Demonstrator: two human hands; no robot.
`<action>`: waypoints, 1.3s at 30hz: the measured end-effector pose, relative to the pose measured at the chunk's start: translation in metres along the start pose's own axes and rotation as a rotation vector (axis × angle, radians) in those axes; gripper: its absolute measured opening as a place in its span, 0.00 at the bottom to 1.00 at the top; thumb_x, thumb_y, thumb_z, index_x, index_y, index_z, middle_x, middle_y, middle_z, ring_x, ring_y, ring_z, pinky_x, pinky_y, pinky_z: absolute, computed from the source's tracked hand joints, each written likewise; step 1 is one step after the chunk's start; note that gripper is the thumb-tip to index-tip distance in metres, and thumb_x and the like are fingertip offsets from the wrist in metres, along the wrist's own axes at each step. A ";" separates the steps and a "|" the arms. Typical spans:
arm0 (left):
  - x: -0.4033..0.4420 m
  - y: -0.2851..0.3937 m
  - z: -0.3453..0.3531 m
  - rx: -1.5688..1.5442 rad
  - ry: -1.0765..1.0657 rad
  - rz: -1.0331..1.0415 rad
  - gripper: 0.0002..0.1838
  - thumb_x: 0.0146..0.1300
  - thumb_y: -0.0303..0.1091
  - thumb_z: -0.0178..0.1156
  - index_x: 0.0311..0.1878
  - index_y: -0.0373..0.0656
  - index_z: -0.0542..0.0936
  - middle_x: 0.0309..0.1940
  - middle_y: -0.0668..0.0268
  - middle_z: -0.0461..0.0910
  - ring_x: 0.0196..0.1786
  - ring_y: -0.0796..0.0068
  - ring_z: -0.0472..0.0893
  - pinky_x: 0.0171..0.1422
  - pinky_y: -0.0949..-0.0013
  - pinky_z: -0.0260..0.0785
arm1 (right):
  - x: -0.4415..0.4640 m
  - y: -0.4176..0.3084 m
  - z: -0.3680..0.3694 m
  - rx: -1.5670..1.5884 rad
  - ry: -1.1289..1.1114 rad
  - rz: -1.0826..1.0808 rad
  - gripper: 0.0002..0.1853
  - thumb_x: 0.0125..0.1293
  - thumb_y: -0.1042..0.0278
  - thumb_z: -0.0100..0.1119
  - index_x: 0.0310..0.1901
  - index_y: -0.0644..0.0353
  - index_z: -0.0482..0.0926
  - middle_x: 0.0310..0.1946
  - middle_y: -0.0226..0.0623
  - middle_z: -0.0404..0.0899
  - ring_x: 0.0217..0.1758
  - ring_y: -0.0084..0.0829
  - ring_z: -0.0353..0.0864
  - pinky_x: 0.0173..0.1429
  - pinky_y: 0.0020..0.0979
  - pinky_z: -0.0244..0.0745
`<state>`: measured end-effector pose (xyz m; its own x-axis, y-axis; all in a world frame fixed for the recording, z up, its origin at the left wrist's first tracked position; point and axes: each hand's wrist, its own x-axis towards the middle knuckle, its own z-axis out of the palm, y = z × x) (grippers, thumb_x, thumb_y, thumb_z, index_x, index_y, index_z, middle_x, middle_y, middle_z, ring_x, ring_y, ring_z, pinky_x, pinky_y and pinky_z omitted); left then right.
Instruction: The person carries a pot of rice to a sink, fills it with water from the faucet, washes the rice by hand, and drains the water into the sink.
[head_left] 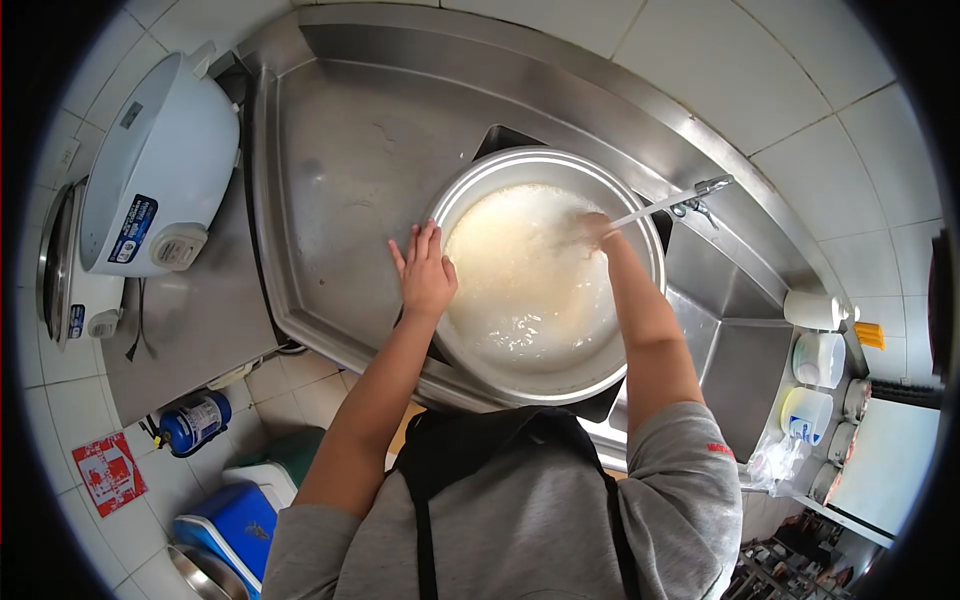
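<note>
A large round metal pot sits at the sink and holds cloudy, whitish water with pale grains, which look like rice, spread through it. My left hand rests against the pot's left rim, its fingers apart and nothing held. On the other side, my right hand reaches into the pot at the water's surface; motion smears its fingers, so what they hold, if anything, is hidden. Just above that hand, the tap points its long spout over the pot.
To the left of the pot extends the steel drainboard. A white rice cooker stands on the far-left counter. A sink basin lies to the right, with white containers along its edge. A blue cooler is at lower left.
</note>
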<state>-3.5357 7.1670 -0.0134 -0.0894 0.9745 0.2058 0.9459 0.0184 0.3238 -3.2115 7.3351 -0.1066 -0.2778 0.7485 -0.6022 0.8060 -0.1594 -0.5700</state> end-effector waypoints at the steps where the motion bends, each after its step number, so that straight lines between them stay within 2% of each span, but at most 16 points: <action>1: 0.001 0.000 0.000 0.000 0.000 -0.001 0.25 0.53 0.32 0.50 0.58 0.39 0.66 0.62 0.67 0.59 0.67 0.64 0.57 0.70 0.42 0.32 | 0.009 0.004 -0.004 -0.633 0.010 -0.144 0.20 0.61 0.60 0.48 0.53 0.59 0.70 0.56 0.36 0.66 0.54 0.33 0.70 0.55 0.36 0.67; 2: -0.001 -0.001 0.000 0.000 -0.003 -0.002 0.25 0.53 0.32 0.50 0.58 0.39 0.66 0.62 0.67 0.59 0.67 0.64 0.57 0.70 0.42 0.32 | 0.012 0.010 -0.006 -1.263 0.018 -0.288 0.22 0.61 0.61 0.47 0.56 0.58 0.68 0.62 0.35 0.62 0.60 0.34 0.66 0.61 0.37 0.63; 5: -0.002 0.000 -0.001 0.005 0.005 0.009 0.25 0.53 0.31 0.50 0.58 0.40 0.66 0.62 0.67 0.59 0.67 0.64 0.57 0.70 0.42 0.33 | -0.032 0.019 -0.013 -1.516 0.216 -0.323 0.27 0.60 0.61 0.46 0.62 0.58 0.61 0.68 0.35 0.50 0.71 0.33 0.47 0.72 0.36 0.40; 8: -0.002 -0.002 0.002 0.013 -0.018 -0.005 0.25 0.54 0.31 0.50 0.57 0.40 0.66 0.63 0.67 0.58 0.66 0.65 0.57 0.70 0.42 0.33 | -0.069 0.052 -0.020 -2.007 -0.061 -0.184 0.39 0.57 0.49 0.47 0.66 0.61 0.50 0.69 0.34 0.45 0.73 0.29 0.35 0.73 0.36 0.28; 10: -0.001 -0.001 0.000 0.011 -0.013 -0.008 0.25 0.54 0.31 0.50 0.57 0.40 0.66 0.63 0.67 0.58 0.66 0.65 0.57 0.70 0.42 0.33 | -0.110 0.041 0.003 -1.636 -0.121 0.029 0.35 0.61 0.52 0.45 0.66 0.61 0.51 0.69 0.35 0.44 0.73 0.36 0.36 0.73 0.39 0.24; 12: -0.002 -0.001 0.000 0.008 -0.016 -0.003 0.25 0.54 0.31 0.50 0.58 0.40 0.66 0.63 0.67 0.58 0.66 0.65 0.57 0.70 0.42 0.33 | -0.134 0.045 0.050 -1.551 -0.324 0.217 0.43 0.57 0.45 0.52 0.67 0.62 0.48 0.69 0.35 0.47 0.73 0.37 0.37 0.73 0.40 0.27; 15: -0.002 -0.002 0.001 0.001 -0.007 -0.008 0.25 0.54 0.31 0.50 0.57 0.39 0.66 0.63 0.67 0.59 0.66 0.65 0.57 0.70 0.42 0.33 | -0.133 0.127 0.152 -0.398 -0.281 0.467 0.31 0.51 0.59 0.57 0.58 0.54 0.64 0.53 0.46 0.70 0.59 0.39 0.66 0.62 0.34 0.60; 17: -0.001 -0.001 -0.001 -0.001 -0.004 -0.013 0.25 0.54 0.31 0.50 0.57 0.39 0.66 0.63 0.67 0.59 0.67 0.64 0.57 0.70 0.42 0.33 | -0.149 0.021 0.173 -0.739 -0.846 0.118 0.21 0.59 0.62 0.43 0.51 0.61 0.73 0.56 0.44 0.68 0.60 0.38 0.66 0.64 0.38 0.55; 20: -0.002 0.000 -0.003 -0.016 0.019 -0.005 0.25 0.54 0.32 0.50 0.57 0.39 0.67 0.62 0.67 0.59 0.66 0.64 0.57 0.70 0.42 0.33 | -0.164 -0.073 0.197 -0.127 -0.735 0.259 0.25 0.64 0.56 0.35 0.56 0.63 0.69 0.58 0.45 0.66 0.62 0.37 0.63 0.64 0.40 0.54; 21: -0.003 0.000 -0.003 -0.013 0.018 -0.006 0.24 0.54 0.32 0.50 0.57 0.39 0.67 0.62 0.67 0.59 0.66 0.64 0.57 0.69 0.42 0.33 | -0.125 -0.045 0.250 0.007 -0.696 0.071 0.25 0.65 0.55 0.34 0.56 0.64 0.69 0.58 0.45 0.66 0.60 0.38 0.64 0.63 0.38 0.55; 23: -0.002 0.000 -0.002 -0.007 0.018 -0.001 0.24 0.54 0.32 0.50 0.57 0.39 0.67 0.62 0.67 0.59 0.66 0.64 0.58 0.69 0.42 0.34 | -0.111 -0.087 0.258 0.259 -0.559 0.209 0.27 0.67 0.53 0.31 0.60 0.61 0.64 0.63 0.46 0.59 0.66 0.38 0.55 0.68 0.39 0.46; 25: 0.000 -0.002 -0.001 -0.010 0.028 0.001 0.24 0.54 0.32 0.50 0.56 0.39 0.67 0.62 0.67 0.59 0.66 0.64 0.58 0.69 0.41 0.34 | -0.104 -0.120 0.258 0.510 -0.381 0.033 0.30 0.68 0.47 0.29 0.64 0.61 0.57 0.66 0.46 0.52 0.69 0.39 0.48 0.70 0.37 0.42; 28: -0.002 0.000 0.001 -0.010 0.022 -0.005 0.24 0.54 0.32 0.50 0.56 0.39 0.67 0.62 0.67 0.59 0.66 0.64 0.58 0.69 0.41 0.34 | -0.108 -0.114 0.270 0.529 -0.279 -0.019 0.35 0.67 0.42 0.27 0.65 0.63 0.54 0.66 0.48 0.50 0.70 0.39 0.48 0.70 0.35 0.40; 31: -0.002 -0.003 0.001 0.012 0.023 0.006 0.24 0.54 0.32 0.50 0.57 0.39 0.67 0.62 0.67 0.59 0.66 0.64 0.59 0.69 0.41 0.35 | -0.170 -0.099 0.204 0.216 -0.628 0.043 0.39 0.64 0.34 0.26 0.67 0.58 0.50 0.68 0.45 0.45 0.71 0.39 0.42 0.71 0.33 0.37; 36: 0.000 -0.002 0.003 -0.014 0.012 -0.002 0.24 0.54 0.31 0.49 0.57 0.39 0.66 0.62 0.65 0.59 0.67 0.63 0.57 0.70 0.42 0.32 | -0.211 -0.043 0.089 -0.515 -0.705 0.094 0.40 0.59 0.31 0.37 0.63 0.55 0.59 0.64 0.43 0.57 0.67 0.42 0.53 0.68 0.34 0.47; 39: -0.002 -0.001 0.001 -0.010 0.004 0.002 0.24 0.55 0.31 0.49 0.57 0.40 0.66 0.62 0.65 0.60 0.67 0.63 0.57 0.70 0.42 0.32 | -0.203 -0.014 0.075 -0.780 -0.622 0.163 0.38 0.60 0.33 0.35 0.62 0.55 0.62 0.64 0.42 0.58 0.67 0.42 0.55 0.69 0.34 0.46</action>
<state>-3.5356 7.1652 -0.0154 -0.0889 0.9735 0.2106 0.9430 0.0142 0.3324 -3.2055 7.1374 -0.0187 -0.1777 0.2516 -0.9514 0.9133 0.4022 -0.0642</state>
